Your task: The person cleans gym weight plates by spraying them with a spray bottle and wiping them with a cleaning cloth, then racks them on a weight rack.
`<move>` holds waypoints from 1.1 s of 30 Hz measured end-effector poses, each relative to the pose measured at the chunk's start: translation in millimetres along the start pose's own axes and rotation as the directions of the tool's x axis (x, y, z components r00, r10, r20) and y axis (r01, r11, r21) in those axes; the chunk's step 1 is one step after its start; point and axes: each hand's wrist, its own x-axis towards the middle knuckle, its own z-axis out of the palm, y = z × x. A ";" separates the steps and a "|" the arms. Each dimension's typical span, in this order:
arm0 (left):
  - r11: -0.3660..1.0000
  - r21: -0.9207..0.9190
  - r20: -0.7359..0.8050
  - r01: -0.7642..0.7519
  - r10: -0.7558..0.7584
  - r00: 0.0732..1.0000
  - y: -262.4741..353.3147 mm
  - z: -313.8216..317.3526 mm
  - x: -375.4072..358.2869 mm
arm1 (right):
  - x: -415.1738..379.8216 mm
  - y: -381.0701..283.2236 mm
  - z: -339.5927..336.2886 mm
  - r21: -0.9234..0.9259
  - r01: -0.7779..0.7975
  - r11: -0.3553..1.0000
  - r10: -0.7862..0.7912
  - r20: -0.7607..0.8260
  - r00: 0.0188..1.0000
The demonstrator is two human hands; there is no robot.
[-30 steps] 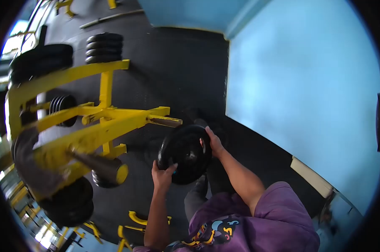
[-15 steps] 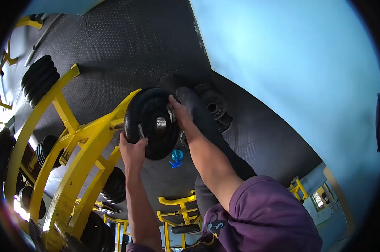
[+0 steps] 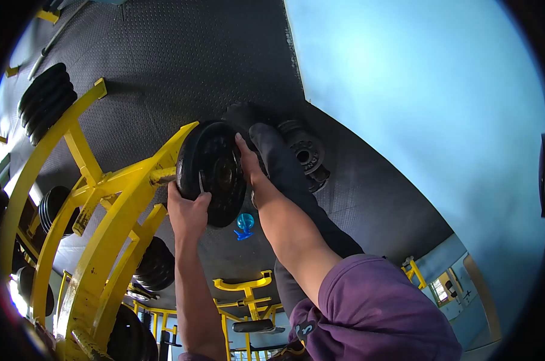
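Note:
A large black weight plate [image 3: 215,201] stands on edge at the end of a short yellow peg [image 3: 163,175] on the rack. My left hand [image 3: 189,209] grips its near left rim, with the thumb over the front face by a slot. On the opposite side, my right hand [image 3: 248,160] holds the right rim, fingers reaching behind it. The hub in the plate's middle looks dark. Just right of the plate is my dark trouser leg [image 3: 278,159], and beyond it several smaller plates [image 3: 307,150] lie on the floor.
The yellow rack [image 3: 113,231] fills the left side, with black plates [image 3: 48,102] stacked on its other pegs. A blue spray bottle [image 3: 244,224] stands on the black rubber floor [image 3: 188,66]. The pale blue wall [image 3: 417,90] rises at right. Yellow gym equipment [image 3: 248,295] stands below.
More of the yellow peg shows between rack and plate, and the bright spot at the plate's hub has turned dark. Both hands keep their hold. The view has shifted slightly.

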 end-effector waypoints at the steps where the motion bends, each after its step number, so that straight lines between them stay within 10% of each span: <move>1: 0.998 0.005 0.023 0.055 -0.055 0.998 2.9 -0.3 2.6 | 2.6 0.7 -2.2 0.005 -0.016 1.000 0.016 0.003 1.000; 31: 0.917 0.323 -0.309 0.233 -0.130 0.942 -92.1 -28.6 59.9 | 60.4 83.7 97.4 0.038 -0.254 0.966 0.209 0.459 0.863; 33: 0.924 0.293 -0.325 0.244 -0.144 0.935 -93.0 -30.9 60.9 | 65.8 94.9 95.5 -0.021 0.030 0.999 -0.015 0.519 0.855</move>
